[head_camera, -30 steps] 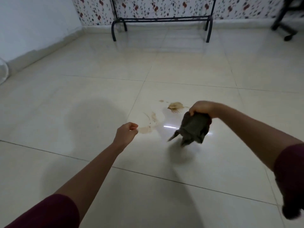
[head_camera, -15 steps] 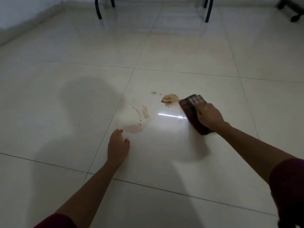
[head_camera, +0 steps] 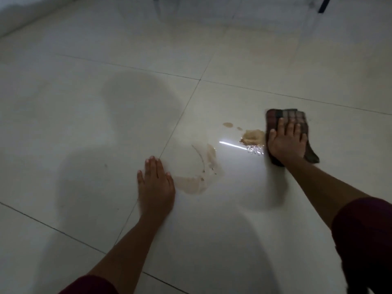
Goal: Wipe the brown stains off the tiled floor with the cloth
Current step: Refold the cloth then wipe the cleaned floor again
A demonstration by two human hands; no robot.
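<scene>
1. The right hand [head_camera: 286, 141] lies flat, fingers spread, pressing the checked cloth [head_camera: 285, 117] onto the tiled floor [head_camera: 233, 230].
2. Just left of that hand, touching the cloth's edge, sits the darkest brown stain [head_camera: 252, 136].
3. The left hand [head_camera: 156, 187] rests palm down, open and empty.
4. A paler smear [head_camera: 196, 183] lies just beside its right edge.

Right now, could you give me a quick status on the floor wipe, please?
Right hand flat on checked cloth. Left hand braced on tiled floor. Brown stains unwiped. Path clear.
</scene>
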